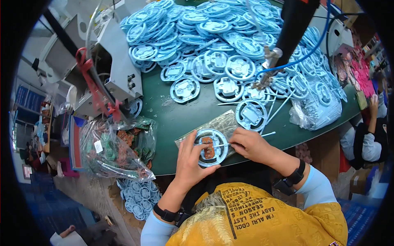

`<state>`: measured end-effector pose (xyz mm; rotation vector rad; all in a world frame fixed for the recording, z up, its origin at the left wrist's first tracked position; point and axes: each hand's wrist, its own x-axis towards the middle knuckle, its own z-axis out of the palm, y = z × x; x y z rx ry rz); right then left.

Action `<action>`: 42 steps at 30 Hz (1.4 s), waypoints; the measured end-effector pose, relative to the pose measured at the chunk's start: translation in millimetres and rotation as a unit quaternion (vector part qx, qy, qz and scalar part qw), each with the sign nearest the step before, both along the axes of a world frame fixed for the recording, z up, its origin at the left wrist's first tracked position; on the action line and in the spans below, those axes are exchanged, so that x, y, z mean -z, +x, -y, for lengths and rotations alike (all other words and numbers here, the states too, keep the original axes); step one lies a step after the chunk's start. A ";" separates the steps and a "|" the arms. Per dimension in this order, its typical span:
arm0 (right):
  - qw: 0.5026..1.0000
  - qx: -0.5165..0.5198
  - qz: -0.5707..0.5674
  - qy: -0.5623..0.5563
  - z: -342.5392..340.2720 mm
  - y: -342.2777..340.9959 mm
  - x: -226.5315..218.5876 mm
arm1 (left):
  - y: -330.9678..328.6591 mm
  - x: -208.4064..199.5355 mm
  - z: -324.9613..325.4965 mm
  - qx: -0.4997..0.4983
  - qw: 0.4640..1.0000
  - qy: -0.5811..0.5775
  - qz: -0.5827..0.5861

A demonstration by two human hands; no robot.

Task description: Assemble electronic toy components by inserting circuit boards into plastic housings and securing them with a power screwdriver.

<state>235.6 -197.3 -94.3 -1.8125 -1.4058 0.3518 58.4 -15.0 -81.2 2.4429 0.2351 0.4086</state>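
A light-blue plastic ring-shaped part (225,154), like a toy steering wheel, lies at the near edge of the green table. My left hand (189,160) grips its left side, thumb below and fingers above. Inside the ring sits a small orange-brown circuit board (209,153), with a left fingertip on or close to it. My right hand (251,143) pinches a thin pale-blue stick (269,134); its left end reaches across the ring to the board. Beneath the part lies a flat block wrapped in shiny tape (219,124). Another blue wheel part (251,115) rests just beyond my right hand.
A large heap of blue wheel parts (205,26) covers the table's far side. Clear bags hold circuit boards (108,149) at left and blue parts (320,106) at right. A dark machine arm (293,28) and blue hose (305,61) hang overhead. Another person (369,141) sits at right.
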 end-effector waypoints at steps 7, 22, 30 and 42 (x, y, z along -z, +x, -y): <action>0.996 0.003 0.084 0.005 -2.7 -2.8 -3.8 | -2.1 15.1 3.7 0.002 1.000 0.003 0.017; 0.998 -0.011 0.044 0.032 2.2 -4.2 7.3 | -3.6 20.5 13.3 -0.006 1.000 -0.007 -0.006; 0.990 0.010 0.137 0.034 5.9 -3.0 10.1 | -0.2 7.5 4.1 0.018 1.000 0.001 -0.024; 0.990 -0.003 0.129 0.050 1.9 -3.0 2.0 | -0.7 0.7 2.5 0.017 0.998 0.031 -0.049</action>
